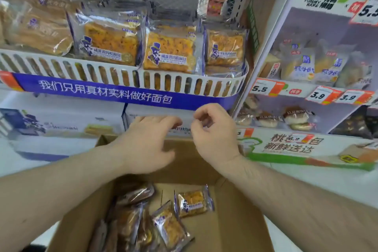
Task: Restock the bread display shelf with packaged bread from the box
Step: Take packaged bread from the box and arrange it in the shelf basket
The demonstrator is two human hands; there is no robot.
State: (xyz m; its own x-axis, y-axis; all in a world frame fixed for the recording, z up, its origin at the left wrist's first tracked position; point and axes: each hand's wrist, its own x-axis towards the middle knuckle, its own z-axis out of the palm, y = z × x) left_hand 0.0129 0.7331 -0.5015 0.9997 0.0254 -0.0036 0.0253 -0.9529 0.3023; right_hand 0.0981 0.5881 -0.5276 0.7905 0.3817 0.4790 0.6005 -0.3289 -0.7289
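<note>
Three orange bread packs [168, 51] front the white-railed shelf [114, 76]. One cardboard box [235, 221] holds several packs, some overlapping. Two hands [147, 141] show.

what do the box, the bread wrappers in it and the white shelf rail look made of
Box: plain brown cardboard, matte, with folded flaps. Bread wrappers: thin clear plastic film, glossy, with glare streaks and crimped ends. Shelf rail: looks like white moulded plastic with slotted openings, though painted metal cannot be ruled out.
</note>
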